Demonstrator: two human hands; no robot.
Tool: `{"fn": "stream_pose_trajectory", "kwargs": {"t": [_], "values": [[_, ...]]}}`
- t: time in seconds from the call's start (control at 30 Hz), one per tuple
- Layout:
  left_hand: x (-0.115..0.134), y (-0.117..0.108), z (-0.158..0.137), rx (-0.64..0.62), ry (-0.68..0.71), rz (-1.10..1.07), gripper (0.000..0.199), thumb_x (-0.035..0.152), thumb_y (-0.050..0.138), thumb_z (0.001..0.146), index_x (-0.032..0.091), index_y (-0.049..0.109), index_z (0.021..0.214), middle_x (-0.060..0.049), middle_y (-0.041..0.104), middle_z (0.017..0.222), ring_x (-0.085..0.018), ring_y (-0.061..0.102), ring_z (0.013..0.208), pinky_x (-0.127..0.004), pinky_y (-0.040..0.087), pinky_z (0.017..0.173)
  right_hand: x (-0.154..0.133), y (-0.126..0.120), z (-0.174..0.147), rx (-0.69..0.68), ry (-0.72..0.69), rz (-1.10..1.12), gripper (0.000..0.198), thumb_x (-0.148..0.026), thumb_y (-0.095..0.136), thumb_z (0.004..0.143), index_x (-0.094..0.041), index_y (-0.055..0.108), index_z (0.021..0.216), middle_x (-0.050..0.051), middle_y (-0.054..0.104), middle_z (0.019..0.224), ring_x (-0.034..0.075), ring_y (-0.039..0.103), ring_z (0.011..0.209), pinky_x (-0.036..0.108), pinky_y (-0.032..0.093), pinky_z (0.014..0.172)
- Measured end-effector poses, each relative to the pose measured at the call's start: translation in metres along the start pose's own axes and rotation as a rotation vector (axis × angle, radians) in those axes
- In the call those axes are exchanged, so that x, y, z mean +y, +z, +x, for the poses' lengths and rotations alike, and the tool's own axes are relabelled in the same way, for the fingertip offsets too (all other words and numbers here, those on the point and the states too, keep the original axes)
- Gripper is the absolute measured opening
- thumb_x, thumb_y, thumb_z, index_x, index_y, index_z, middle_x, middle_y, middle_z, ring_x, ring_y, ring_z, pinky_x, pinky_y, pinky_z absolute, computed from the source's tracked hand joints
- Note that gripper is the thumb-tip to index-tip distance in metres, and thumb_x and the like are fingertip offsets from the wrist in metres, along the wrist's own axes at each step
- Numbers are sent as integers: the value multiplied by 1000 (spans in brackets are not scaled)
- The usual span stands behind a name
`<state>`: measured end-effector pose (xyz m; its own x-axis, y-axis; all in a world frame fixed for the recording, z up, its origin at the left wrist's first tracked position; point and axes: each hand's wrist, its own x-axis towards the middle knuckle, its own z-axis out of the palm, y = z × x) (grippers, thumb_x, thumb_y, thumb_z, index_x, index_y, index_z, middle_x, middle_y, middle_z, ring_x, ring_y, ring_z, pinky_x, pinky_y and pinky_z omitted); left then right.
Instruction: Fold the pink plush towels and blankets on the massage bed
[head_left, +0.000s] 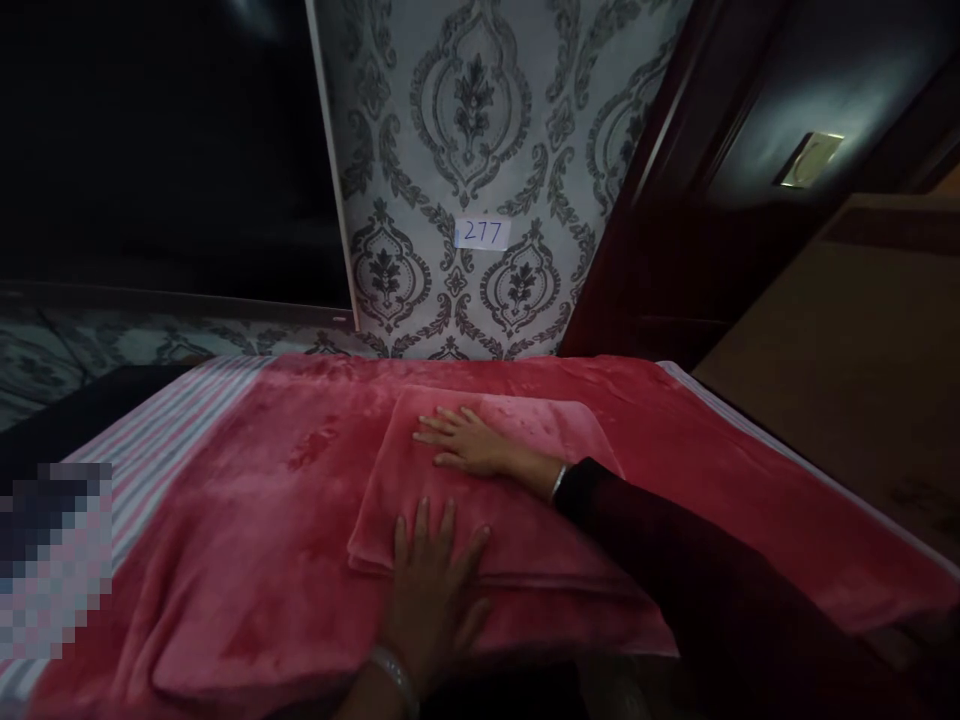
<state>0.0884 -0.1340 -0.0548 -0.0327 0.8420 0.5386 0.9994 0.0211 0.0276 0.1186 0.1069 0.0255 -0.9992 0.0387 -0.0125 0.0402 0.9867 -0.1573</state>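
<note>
A folded pink plush cloth [555, 520] lies flat on a larger pink plush blanket [262, 520] that is spread over the surface before me. My right hand [469, 442] rests on the far left part of the folded cloth, palm down with its fingers stretched to the left. Across the cloth's near left edge lies my left hand [433, 570], its fingers spread and pointing away from me. Neither hand grips anything. My right forearm, in a dark sleeve, hides the cloth's near right corner.
Under the blanket is a striped sheet [180, 430], showing at both sides. A large dark screen [165, 150] is at the back left, before patterned wallpaper [472, 100] with a paper label [482, 233] reading 277. A dark wooden door [720, 200] and a brown panel [840, 370] stand right.
</note>
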Motion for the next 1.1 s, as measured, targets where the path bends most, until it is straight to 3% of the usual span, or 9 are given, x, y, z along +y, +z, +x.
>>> {"fn": "stream_pose_trajectory", "kwargs": {"t": [0.13,0.23,0.3,0.43,0.57,0.7,0.83,0.97,1.1], "values": [[0,0,-2,28,14,30,90,36,74,71,37,37,153,-10,26,164,-45,14,150,-67,22,114,35,-3,43,14,118,17,57,-53,36,104,-35,27,158,-1,16,167,28,11,154,57,10,124],[-3,7,-3,30,17,25,91,40,75,69,38,39,152,-11,27,163,-46,15,149,-67,19,115,53,-4,68,3,267,95,56,-52,31,105,-37,24,158,-2,21,166,28,17,153,59,20,122],[-5,14,-4,33,19,28,93,40,78,65,38,42,150,-12,29,162,-48,15,149,-68,15,114,61,-2,79,-11,352,143,54,-51,27,106,-38,25,158,-3,21,166,28,16,153,61,19,121],[-6,19,-3,31,-6,25,91,38,80,62,40,47,147,-12,31,161,-48,16,148,-69,16,113,68,-1,89,-7,416,174,53,-49,23,106,-35,30,157,-2,18,167,28,13,154,62,13,122],[-6,7,2,14,-17,9,83,33,72,71,40,44,149,-8,27,164,-45,17,149,-69,22,113,61,-15,79,67,413,160,55,-53,24,106,-34,28,157,2,20,166,28,16,153,62,13,122],[-6,-1,7,11,15,-2,71,35,64,82,37,44,150,-9,26,164,-44,16,150,-70,24,113,40,-30,26,150,321,61,58,-56,34,104,-35,27,158,3,15,167,29,13,154,60,8,122],[-7,-1,10,-21,-6,-17,64,37,62,85,34,49,147,-13,32,161,-46,21,148,-71,24,113,16,-32,-67,123,272,-8,60,-53,40,103,-31,28,158,5,17,167,31,11,154,59,11,122],[-8,-20,19,-173,-41,-3,59,33,61,85,34,54,144,-12,39,158,-48,29,145,-74,26,111,-3,-21,-151,94,416,-25,62,-56,40,102,-30,29,158,9,17,167,34,11,154,63,12,121],[1,-54,66,-362,22,-117,50,31,42,95,29,53,144,-10,43,155,-37,37,144,-66,29,116,-12,-4,-187,124,488,-40,62,-58,41,101,-32,32,157,8,21,166,34,12,153,62,13,120]]}}
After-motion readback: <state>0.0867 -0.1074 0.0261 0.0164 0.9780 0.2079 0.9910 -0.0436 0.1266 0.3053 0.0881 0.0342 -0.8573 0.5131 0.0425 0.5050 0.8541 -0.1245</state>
